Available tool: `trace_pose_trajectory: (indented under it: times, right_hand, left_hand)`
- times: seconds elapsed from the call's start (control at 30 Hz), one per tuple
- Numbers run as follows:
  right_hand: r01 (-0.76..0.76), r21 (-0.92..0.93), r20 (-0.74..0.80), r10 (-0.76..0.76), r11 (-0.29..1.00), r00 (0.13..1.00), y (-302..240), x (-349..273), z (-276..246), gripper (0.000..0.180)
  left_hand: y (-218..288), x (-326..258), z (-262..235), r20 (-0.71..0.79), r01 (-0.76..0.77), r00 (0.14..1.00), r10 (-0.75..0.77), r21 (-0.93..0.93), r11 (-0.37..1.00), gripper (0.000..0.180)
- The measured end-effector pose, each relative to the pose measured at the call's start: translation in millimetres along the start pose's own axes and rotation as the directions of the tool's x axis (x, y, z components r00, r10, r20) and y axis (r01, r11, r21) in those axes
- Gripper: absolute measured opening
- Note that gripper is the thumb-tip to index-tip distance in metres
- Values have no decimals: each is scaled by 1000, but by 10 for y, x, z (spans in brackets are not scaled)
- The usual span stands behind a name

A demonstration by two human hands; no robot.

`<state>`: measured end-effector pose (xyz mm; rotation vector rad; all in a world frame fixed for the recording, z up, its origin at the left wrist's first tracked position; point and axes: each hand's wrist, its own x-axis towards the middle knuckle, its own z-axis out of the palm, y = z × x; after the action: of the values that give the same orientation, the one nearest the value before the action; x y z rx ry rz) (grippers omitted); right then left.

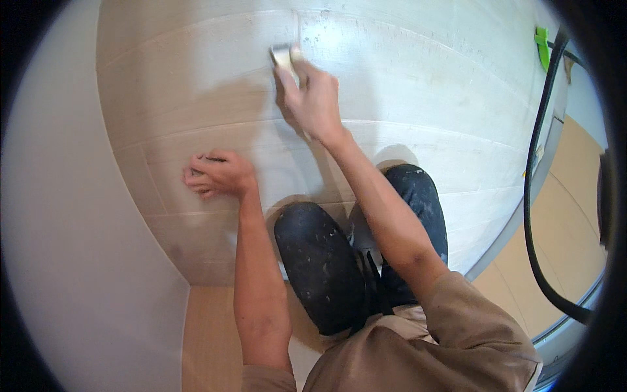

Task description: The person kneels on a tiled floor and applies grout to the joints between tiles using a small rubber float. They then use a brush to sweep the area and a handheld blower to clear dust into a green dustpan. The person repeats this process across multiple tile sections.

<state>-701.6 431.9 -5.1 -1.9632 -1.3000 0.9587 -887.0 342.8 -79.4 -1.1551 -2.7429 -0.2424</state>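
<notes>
Out ahead, my right hand (316, 98) is closed around a small pale scraper (285, 59), whose dark flat end is at the surface of the light grey, plank-patterned floor (424, 72). Motion blurs the scraper a little. To the left and nearer, my left hand (219, 175) is closed, with curled fingers, low over the floor tiles. A dark sliver shows by its fingers; what they hold, if anything, cannot be made out. Both of my knees, in dark, paint-spotted trousers (317, 261), are bent between my forearms.
A plain white wall (72, 196) borders the floor on the left. At the right, a black cable (530, 215) hangs in a long loop. A bright green tool (541, 49) lies at the far right. Tan flooring (562, 215) begins beyond a grey strip (509, 225).
</notes>
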Motion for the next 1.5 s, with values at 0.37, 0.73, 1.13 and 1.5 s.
trace_pose_trajectory:
  times: [0.37, 0.73, 1.13, 1.5]
  right_hand:
    - [112, 81, -110, -103, 990, 989, -55, -24, 37, 25]
    - [106, 81, -95, -99, 991, 991, -93, 409, 59, 31]
    - [182, -81, 31, -180, 980, 983, 93, -90, -291, 48]
    - [265, -252, 163, -229, 931, 960, 1026, -783, -1575, 44]
  left_hand:
    - [-41, -26, -71, -29, 1, 1000, -1, -12, 1000, 26]
    - [-117, -86, 19, -38, 28, 999, -28, -13, 1000, 27]
    - [-104, -196, 5, 57, 70, 996, -68, -39, 997, 27]
    - [-28, -142, -26, 37, 88, 995, -87, -22, 996, 28]
